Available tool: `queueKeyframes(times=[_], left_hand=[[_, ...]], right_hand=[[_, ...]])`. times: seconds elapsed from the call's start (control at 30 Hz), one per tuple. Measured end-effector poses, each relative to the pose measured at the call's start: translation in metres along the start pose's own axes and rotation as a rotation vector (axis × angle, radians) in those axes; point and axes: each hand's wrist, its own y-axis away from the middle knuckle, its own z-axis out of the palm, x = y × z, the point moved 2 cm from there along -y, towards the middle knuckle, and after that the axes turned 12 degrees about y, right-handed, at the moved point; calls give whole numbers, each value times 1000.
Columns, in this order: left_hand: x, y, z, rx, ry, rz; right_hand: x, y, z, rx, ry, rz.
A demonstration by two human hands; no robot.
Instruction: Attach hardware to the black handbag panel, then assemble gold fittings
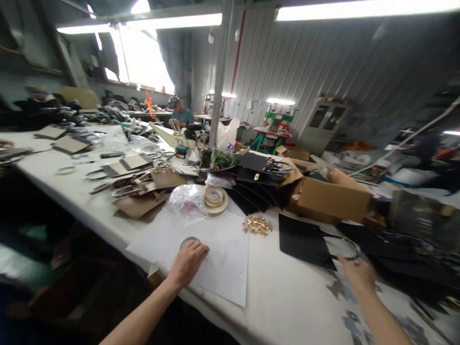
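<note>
Table [276,292]: and here I am over a long white worktop, running from my near edge away to the far left, loaded along its length.
Co-worker [184,116]: well off at the back, a person in a teal shirt, seated.
Cardboard box [330,199]: open-topped, beyond the black piece, on my right.
White sheet [227,275]: flat on the table, right in front, its left part under my left hand.
Black piece [298,238]: here's the one to watch, lying on the table to the right of the sheet, its handle toward my right hand.
Right hand [359,277]: out over the table, fingers at the handle; blur covers them, so I can't tell whether they have closed on it.
Left hand [189,261]: down on the sheet, fingers bent, right against a small roll; I can't tell whether it grips that.
Handle [354,245]: a curved loop at the black piece's right end.
Large rolls [220,207]: pale, one atop another, by the sheet's far edge.
Small roll [190,238]: on the sheet, partly hidden behind my left hand.
Gold bits [257,225]: a loose, shiny heap between sheet and black piece.
</note>
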Motion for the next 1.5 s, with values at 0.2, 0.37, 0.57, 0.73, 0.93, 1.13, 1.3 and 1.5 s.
queueKeyframes(times=[0.2, 0.37, 0.57, 0.73, 0.93, 1.13, 1.3, 1.5], left_hand=[[-1, 4, 0, -24, -41, -7], [1, 5, -1, -38, -46, -11], [-2, 6, 1, -40, -64, -14], [-3, 5, 2, -61, -87, -22], [-2, 4, 1, -97, -38, -9], [-8, 2, -1, -137, 120, 48], [-10, -1, -5, -52, 225, -28], [-12, -3, 1, -78, 120, 50]], right_hand=[[-43, 105, 46, -338, 140, -410], [-105, 282, 101, -960, -34, -835], [-127, 360, 146, -1028, -73, -831], [-119, 362, 154, -951, -74, -812], [-122, 362, 148, -927, -63, -863], [-125, 360, 145, -955, -101, -896], [-127, 373, 136, -1059, -208, -1025], [-108, 332, 125, -838, -309, -677]])
